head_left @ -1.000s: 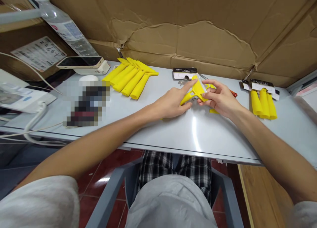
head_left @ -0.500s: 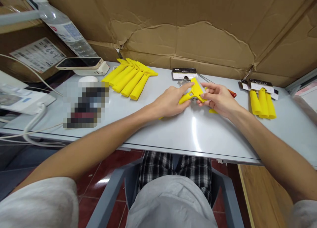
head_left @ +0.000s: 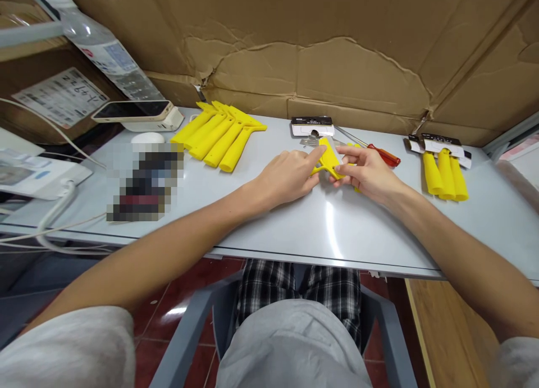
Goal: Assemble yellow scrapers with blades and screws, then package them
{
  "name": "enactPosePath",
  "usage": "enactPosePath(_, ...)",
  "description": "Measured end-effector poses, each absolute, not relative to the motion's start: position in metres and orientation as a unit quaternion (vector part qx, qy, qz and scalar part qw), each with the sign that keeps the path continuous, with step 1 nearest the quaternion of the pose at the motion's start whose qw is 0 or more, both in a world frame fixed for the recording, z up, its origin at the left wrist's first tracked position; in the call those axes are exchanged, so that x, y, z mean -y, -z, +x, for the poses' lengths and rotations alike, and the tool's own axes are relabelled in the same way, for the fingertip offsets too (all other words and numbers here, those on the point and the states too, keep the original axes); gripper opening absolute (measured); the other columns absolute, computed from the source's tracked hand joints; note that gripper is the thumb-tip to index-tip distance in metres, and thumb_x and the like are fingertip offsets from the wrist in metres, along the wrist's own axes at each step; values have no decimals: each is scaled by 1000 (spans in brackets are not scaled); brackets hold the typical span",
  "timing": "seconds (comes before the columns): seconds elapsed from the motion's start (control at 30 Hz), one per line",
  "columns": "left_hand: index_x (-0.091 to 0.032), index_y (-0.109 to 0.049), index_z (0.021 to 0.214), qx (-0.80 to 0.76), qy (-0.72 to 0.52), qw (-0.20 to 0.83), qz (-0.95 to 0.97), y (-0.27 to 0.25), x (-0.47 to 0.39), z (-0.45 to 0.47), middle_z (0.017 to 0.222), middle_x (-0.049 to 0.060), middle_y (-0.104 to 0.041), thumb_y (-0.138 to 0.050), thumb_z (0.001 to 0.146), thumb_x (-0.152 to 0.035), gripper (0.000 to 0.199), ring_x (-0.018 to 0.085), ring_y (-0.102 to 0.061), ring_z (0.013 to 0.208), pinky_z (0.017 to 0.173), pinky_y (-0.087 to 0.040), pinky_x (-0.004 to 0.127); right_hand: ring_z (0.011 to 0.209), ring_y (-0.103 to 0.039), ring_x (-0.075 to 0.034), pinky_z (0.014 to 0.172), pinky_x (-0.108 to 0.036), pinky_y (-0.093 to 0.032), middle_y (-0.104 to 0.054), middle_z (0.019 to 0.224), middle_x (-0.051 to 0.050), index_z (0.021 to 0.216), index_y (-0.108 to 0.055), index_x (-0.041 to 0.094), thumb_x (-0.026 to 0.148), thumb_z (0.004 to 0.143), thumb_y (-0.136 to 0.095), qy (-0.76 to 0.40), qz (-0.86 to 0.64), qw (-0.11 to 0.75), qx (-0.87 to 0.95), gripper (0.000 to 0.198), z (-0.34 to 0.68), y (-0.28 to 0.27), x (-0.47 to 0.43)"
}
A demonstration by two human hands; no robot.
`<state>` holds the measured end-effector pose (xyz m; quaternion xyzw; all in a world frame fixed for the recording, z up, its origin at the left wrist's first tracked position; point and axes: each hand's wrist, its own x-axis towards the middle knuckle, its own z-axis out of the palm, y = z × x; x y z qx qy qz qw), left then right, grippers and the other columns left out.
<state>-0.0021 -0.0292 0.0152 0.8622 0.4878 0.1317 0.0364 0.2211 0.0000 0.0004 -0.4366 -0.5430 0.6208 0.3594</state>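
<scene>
Both hands hold a yellow plastic scraper [head_left: 327, 153] above the middle of the table, with a pale blade-like strip along its right side. My left hand [head_left: 288, 177] is closed around its handle side, index finger pressing on the head. My right hand [head_left: 368, 172] pinches the opposite edge between thumb and fingers. Another yellow piece [head_left: 356, 189] is partly hidden behind my right fingers. Just beyond lie thin metal blades [head_left: 309, 143] and a small black-and-white box [head_left: 312, 126]. A screwdriver with a red handle [head_left: 385, 156] lies beyond my right hand.
Several yellow scraper handles [head_left: 233, 145] lie in a row at left. More yellow handles [head_left: 445, 174] rest against small boxes [head_left: 441, 142] at right. A phone [head_left: 130, 111], a bottle [head_left: 112, 54] and cables are at far left. Cardboard [head_left: 315, 68] walls the back.
The scraper has turned and lowered slightly in my hands. My left hand now covers more of its handle, and the red screwdriver handle shows more fully.
</scene>
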Motion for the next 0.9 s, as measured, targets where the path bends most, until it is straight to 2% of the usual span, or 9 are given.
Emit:
enactPosePath(0.07,-12,-45,162,-483,-136,43,864,-17,31,0,123,21,-77,-54,100,-25,64,34,-73,105,93,-53,43,83,-72,-13,76,-30,-65,-58,82,0,145,-53,18,28,73,-84,-617,-440,365,541,79,220,-1,2)
enactPosePath(0.2,-11,-40,165,-481,-140,59,863,-17,33,2,130,22,-75,-54,100,-24,68,35,-72,111,94,-53,43,82,-72,-13,75,-28,-64,-58,82,1,146,-53,18,28,73,-84,-614,-441,367,542,79,221,-3,2)
enactPosePath(0.47,-11,-40,166,-504,-117,49,854,-18,35,3,125,22,-76,-54,103,-26,66,33,-73,106,93,-52,41,84,-72,-13,78,-29,-66,-63,87,-2,150,-48,17,32,74,-86,-618,-434,359,549,87,221,1,2)
enactPosePath(0.6,-7,-42,165,-504,-131,45,852,-16,33,1,122,24,-76,-51,103,-24,65,34,-73,104,92,-52,43,81,-71,-10,76,-29,-65,-68,104,-8,143,-53,16,51,81,-82,-626,-432,354,544,77,220,-4,1)
enactPosePath(0.67,-5,-48,161,-491,-165,59,853,-14,28,-3,117,24,-77,-51,101,-25,63,35,-74,100,90,-52,45,80,-70,-10,76,-29,-65,-67,104,-10,139,-56,15,60,84,-77,-627,-434,367,533,74,222,-7,-1)
enactPosePath(0.73,-9,-58,153,-481,-225,100,841,-13,23,-6,101,17,-79,-57,98,-27,58,31,-74,87,84,-53,42,79,-69,-10,77,-30,-65,-65,98,-9,136,-58,14,64,85,-74,-621,-438,386,523,74,225,-9,-5)
enactPosePath(0.8,-15,-69,135,-481,-280,195,807,-15,19,-8,79,7,-74,-60,94,-26,44,23,-68,65,69,-52,36,78,-68,-10,76,-30,-64,-63,91,-7,133,-59,14,63,85,-73,-613,-444,404,514,70,228,-12,-8)
enactPosePath(0.83,-17,-71,122,-479,-297,263,783,-17,17,-8,68,3,-68,-60,93,-25,33,19,-63,55,61,-49,33,77,-67,-10,75,-30,-64,-62,89,-7,131,-59,14,61,85,-73,-610,-447,411,510,67,229,-13,-10)
enactPosePath(0.9,-20,-65,99,-464,-316,409,719,-22,16,-7,57,-3,-57,-61,90,-24,11,13,-51,41,46,-40,28,75,-66,-10,73,-30,-63,-60,86,-5,128,-60,14,55,85,-73,-605,-452,419,504,61,230,-15,-11)
